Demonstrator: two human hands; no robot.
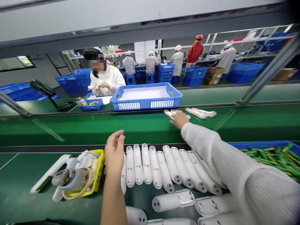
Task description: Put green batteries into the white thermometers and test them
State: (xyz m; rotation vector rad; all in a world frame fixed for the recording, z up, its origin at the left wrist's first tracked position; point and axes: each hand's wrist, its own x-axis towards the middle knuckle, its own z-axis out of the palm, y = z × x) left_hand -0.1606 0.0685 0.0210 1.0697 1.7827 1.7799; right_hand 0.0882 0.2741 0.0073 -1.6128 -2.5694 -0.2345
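Note:
My right hand point(180, 119) reaches across to the green conveyor belt, its fingers closed over a white plastic shell point(169, 114) at the belt's far side. More white shells point(199, 113) lie just right of it. Above the near bench, my left hand point(114, 145) is raised with loosely curled fingers, and nothing shows in it. A row of long white plastic housings point(146, 164) stretches between my arms, side by side. Nearer to me, other housings point(173, 200) lie crosswise, partly hidden by my right sleeve.
A yellow basket point(100, 156) with a bottle and tape ring stands left. Green circuit boards fill a blue bin point(264, 144) at right. Beyond the belt are a blue crate point(146, 103) and a seated co-worker point(107, 78). A metal beam crosses overhead.

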